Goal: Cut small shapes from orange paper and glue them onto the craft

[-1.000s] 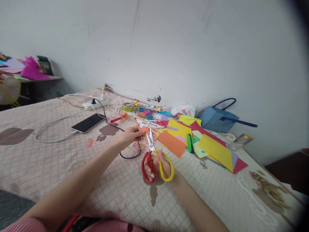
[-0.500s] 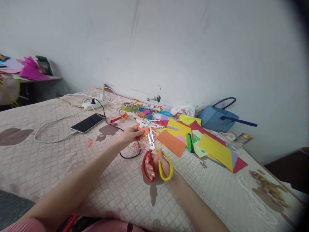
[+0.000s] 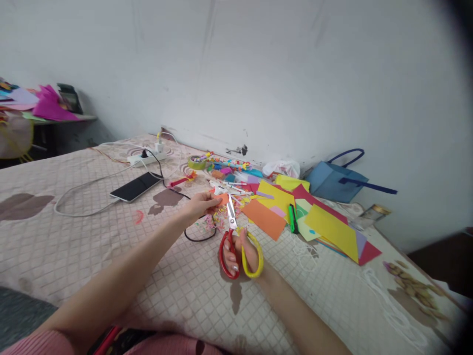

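Note:
Between the fingertips of my left hand (image 3: pixel 201 207) is a small piece of orange paper (image 3: pixel 223 199). My right hand (image 3: pixel 240 251) grips a pair of scissors (image 3: pixel 231 220) with one red and one yellow handle. The blades point away from me, and their tips are at the right edge of the orange piece; whether they touch it I cannot tell. Small paper scraps (image 3: pixel 210 224) lie beneath and beside my left hand. Just right of the blades lies a larger orange sheet (image 3: pixel 264 218) on the quilted cover.
Coloured sheets (image 3: pixel 332 228) and a green box cutter (image 3: pixel 293 218) lie to the right, with white string (image 3: pixel 305 254). Behind stand a blue bag (image 3: pixel 334 182) and a roll of tape (image 3: pixel 196 162). Leftward are a phone (image 3: pixel 136 187), a power strip (image 3: pixel 148 159) and cables.
The scissor handles have moved closer together, the yellow one shifting slightly left. My left hand keeps its hold on the orange piece. The whole view has shifted slightly.

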Action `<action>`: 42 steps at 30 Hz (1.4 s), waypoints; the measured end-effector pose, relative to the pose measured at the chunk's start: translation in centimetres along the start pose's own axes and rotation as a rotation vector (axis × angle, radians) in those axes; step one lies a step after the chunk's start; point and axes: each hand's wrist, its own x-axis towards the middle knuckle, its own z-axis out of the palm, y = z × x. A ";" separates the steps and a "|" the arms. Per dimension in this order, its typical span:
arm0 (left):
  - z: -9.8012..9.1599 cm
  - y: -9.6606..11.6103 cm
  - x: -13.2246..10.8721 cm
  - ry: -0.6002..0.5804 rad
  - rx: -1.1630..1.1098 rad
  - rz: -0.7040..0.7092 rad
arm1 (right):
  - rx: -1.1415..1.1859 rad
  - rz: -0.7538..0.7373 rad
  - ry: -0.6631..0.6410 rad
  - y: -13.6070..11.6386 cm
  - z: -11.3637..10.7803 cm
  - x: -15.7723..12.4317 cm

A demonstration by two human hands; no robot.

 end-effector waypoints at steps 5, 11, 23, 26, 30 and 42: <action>-0.1 0.3 -0.1 -0.005 0.011 -0.001 | 0.012 -0.050 0.022 0.8 -0.5 0.2; -0.3 0.7 -0.1 -0.027 0.041 0.003 | 0.016 -0.059 0.069 1.1 -0.1 0.0; -0.6 0.2 0.1 -0.084 0.120 0.039 | 0.024 -0.081 0.025 0.8 -0.2 -0.1; -0.6 0.2 0.1 -0.077 0.127 0.041 | 0.006 -0.099 0.072 1.0 0.0 -0.1; -0.7 0.4 0.1 -0.075 0.131 0.041 | 0.012 -0.090 0.100 1.2 0.3 0.1; -0.8 0.4 0.2 -0.107 0.155 0.039 | 0.039 -0.058 0.054 0.9 -0.1 0.0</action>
